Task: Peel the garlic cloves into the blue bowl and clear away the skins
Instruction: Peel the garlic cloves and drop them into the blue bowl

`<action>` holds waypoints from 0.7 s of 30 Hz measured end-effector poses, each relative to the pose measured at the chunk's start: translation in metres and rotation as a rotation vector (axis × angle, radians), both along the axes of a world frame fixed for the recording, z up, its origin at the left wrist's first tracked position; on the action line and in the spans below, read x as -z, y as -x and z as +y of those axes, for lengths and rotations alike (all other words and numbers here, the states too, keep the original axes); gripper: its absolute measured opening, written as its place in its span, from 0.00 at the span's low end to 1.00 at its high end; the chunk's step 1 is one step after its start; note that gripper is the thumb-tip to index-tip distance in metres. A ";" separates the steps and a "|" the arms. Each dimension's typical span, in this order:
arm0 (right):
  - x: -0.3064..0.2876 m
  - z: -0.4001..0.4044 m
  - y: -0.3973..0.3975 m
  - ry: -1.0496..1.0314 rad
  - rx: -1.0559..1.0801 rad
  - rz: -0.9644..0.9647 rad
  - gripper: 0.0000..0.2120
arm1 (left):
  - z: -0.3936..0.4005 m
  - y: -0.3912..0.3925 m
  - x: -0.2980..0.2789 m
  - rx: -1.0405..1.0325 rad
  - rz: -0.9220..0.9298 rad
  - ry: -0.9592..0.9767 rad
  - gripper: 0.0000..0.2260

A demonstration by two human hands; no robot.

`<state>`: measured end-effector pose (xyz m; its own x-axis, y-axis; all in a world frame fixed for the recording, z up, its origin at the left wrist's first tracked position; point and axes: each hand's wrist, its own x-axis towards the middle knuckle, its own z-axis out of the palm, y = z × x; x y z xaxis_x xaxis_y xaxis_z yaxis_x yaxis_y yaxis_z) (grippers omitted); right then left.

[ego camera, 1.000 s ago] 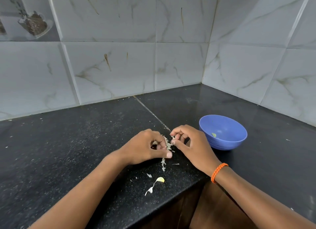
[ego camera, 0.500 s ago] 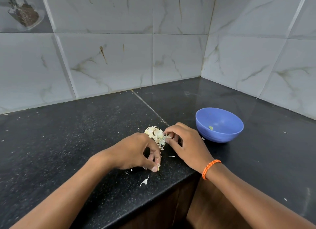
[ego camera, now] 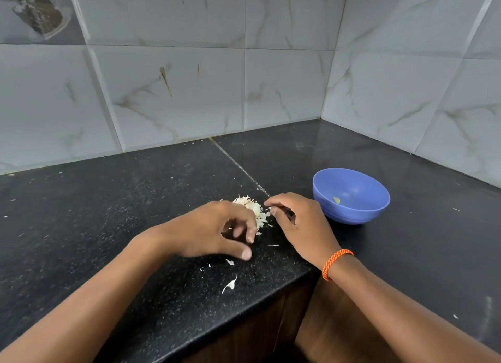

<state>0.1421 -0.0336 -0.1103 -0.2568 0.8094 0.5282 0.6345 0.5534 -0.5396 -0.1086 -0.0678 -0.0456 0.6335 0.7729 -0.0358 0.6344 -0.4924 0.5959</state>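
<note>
The blue bowl (ego camera: 352,213) stands on the black counter at the right, with one small yellow-green bit (ego camera: 336,200) inside. A heap of white garlic skins (ego camera: 253,209) lies left of the bowl, between my hands. My right hand (ego camera: 301,224), with an orange band on its wrist, has curled fingers at the heap's right edge, and thumb and forefinger pinch at the skins there. My left hand (ego camera: 214,229) hovers just in front of the heap, fingers curled down and blurred. What it holds is hidden.
Loose skin scraps (ego camera: 230,283) lie near the counter's front edge (ego camera: 244,316). Tiled walls meet in a corner behind the bowl. The counter turns the corner and continues along the right wall, with dark wood cabinet fronts below.
The two hands drew apart and uncovered the skin heap. My left hand went to the yellowish piece near the front edge, which is gone from the counter, then moved back toward the heap.
</note>
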 end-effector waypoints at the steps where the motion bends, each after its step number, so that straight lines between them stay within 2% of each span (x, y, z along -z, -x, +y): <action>1: 0.000 0.000 0.000 -0.002 0.001 0.001 0.08 | -0.007 0.002 -0.004 0.047 0.007 0.097 0.08; 3: 0.000 0.001 0.000 0.002 0.002 0.008 0.08 | -0.017 0.006 -0.008 0.101 0.068 0.177 0.08; 6: 0.001 0.000 0.001 0.011 0.004 0.011 0.08 | -0.021 0.009 -0.003 0.085 0.164 0.155 0.08; 11: 0.000 -0.003 0.002 0.008 0.008 -0.003 0.08 | -0.014 0.008 0.009 0.016 0.109 0.088 0.07; 18: -0.003 -0.002 0.001 0.074 0.002 0.041 0.12 | 0.028 0.005 0.018 -0.270 0.073 -0.284 0.02; 21: -0.006 0.000 -0.001 0.146 -0.001 0.143 0.13 | 0.042 0.000 0.015 -0.332 -0.044 -0.358 0.03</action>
